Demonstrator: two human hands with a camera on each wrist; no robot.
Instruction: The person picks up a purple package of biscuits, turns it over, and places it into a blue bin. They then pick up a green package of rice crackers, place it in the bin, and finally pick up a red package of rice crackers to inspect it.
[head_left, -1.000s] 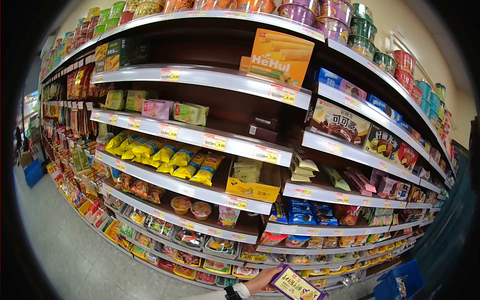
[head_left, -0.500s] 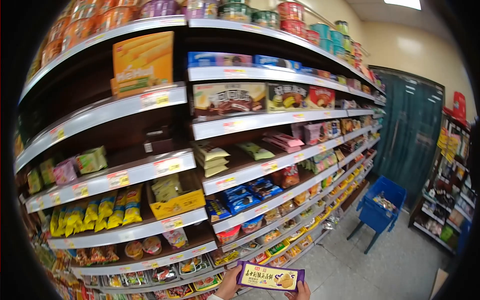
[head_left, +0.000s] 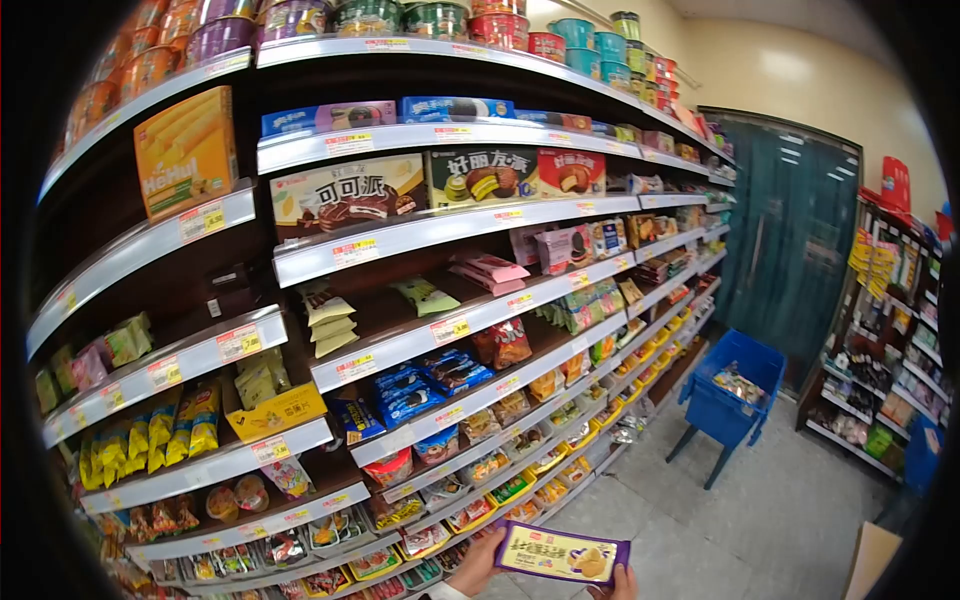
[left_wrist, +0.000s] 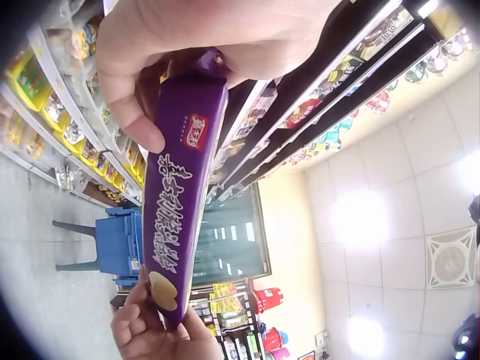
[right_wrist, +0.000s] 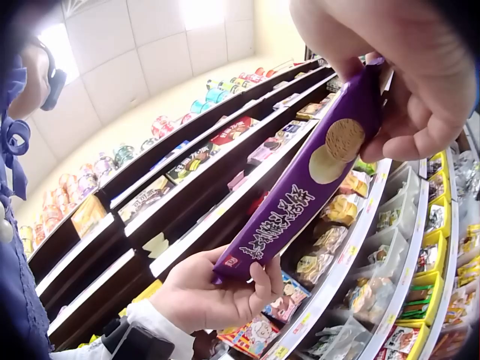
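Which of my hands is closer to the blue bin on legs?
Right. Your right hand grips the purple package's end on the bin's side; your left hand grips the opposite end, farther from the bin and nearer the shelves.

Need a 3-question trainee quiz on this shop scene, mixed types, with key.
1. True or false: only the left hand holds the slim, oblong purple-and-cream biscuit packet.

2. Where does the blue plastic tub on legs stand?
A) on the top shelf
B) on the grey tiled floor
C) on the lowest shelf

3. Fill in: in the head view, the orange cardboard HeHul box is to the ___ of the cream-and-brown cardboard pie box.

Key:
1. False; the right hand holds it too.
2. B
3. left
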